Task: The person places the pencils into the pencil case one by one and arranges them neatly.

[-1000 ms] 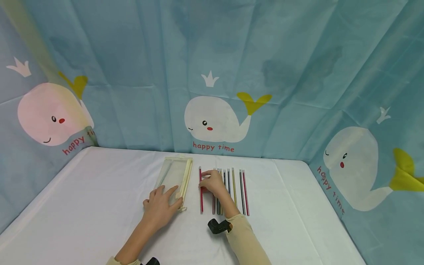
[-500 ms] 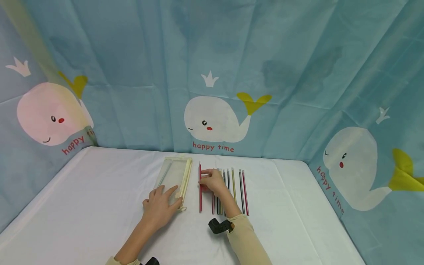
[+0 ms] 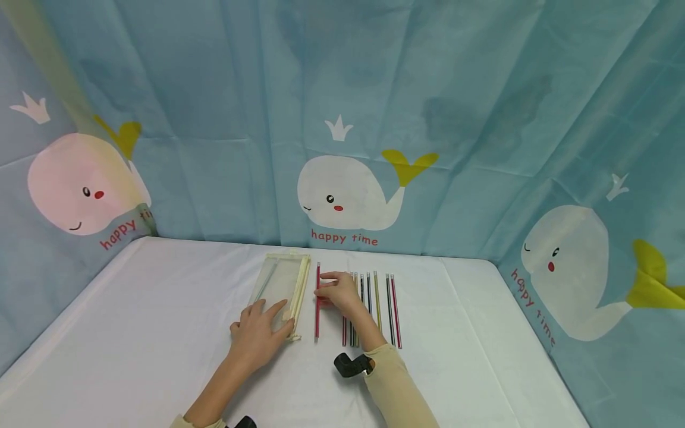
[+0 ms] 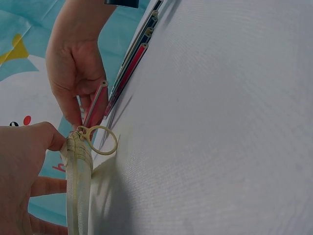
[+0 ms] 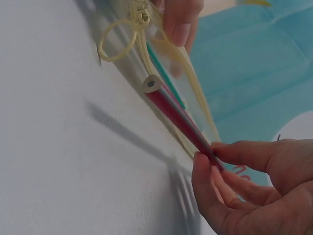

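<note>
My left hand (image 3: 257, 336) rests spread on the near part of a see-through zip pencil pouch (image 3: 282, 276) with cream edging, its thumb at the zipped side. A ring-shaped zip pull (image 4: 115, 147) hangs at the pouch's near corner. Inside the pouch a teal pencil (image 5: 164, 71) shows through. Just right of the pouch, my right hand (image 3: 342, 294) pinches a red pencil (image 5: 173, 112) with a grey stripe between thumb and fingers. The pencil's flat near end points back toward me, over its shadow on the cloth, and overlaps the pouch in the right wrist view.
Several more pencils lie side by side right of the pouch, partly under my right forearm, among them a yellow pencil (image 3: 377, 291) and a red pencil (image 3: 396, 309). A white cloth (image 3: 471, 356) covers the table. A blue whale-print curtain (image 3: 241, 178) stands behind.
My right hand has carried the red pencil slightly forward, then left toward the pouch. My left hand and the pouch have stayed in place.
</note>
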`<state>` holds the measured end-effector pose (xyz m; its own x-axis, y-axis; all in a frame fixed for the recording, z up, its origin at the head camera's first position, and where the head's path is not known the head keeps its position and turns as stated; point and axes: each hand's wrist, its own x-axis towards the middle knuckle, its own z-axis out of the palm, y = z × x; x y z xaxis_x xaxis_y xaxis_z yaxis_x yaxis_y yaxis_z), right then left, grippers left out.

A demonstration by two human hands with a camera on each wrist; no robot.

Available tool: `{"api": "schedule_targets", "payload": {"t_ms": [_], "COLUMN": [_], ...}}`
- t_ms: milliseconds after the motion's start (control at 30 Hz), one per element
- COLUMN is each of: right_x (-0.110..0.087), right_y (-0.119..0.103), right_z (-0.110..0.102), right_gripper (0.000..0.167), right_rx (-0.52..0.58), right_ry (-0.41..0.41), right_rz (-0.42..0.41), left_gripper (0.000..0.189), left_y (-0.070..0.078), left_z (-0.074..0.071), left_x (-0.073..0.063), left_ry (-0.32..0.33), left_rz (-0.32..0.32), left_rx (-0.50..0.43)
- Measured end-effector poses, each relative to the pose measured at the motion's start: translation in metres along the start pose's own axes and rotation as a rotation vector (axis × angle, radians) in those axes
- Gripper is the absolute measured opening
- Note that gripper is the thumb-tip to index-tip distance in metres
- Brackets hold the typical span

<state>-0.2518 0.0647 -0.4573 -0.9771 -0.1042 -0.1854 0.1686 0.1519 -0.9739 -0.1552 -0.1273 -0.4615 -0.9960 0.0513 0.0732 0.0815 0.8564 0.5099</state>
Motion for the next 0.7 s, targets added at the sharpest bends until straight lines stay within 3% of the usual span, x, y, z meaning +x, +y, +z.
{"api": "schedule_targets", "payload": {"t_ms": [700], "right_x": [0.011], "right_y": [0.000], "right_z": [0.020], "right_gripper": [0.040], "right_rx": [0.045], "right_ry": [-0.033], "right_rz": [0.000], "left_gripper": [0.056], "left_y": [0.000], "left_z": [0.000], "left_x": [0.000], "left_ry": [-0.007], "left_rz": [-0.015], "left_rx": [-0.002]}}
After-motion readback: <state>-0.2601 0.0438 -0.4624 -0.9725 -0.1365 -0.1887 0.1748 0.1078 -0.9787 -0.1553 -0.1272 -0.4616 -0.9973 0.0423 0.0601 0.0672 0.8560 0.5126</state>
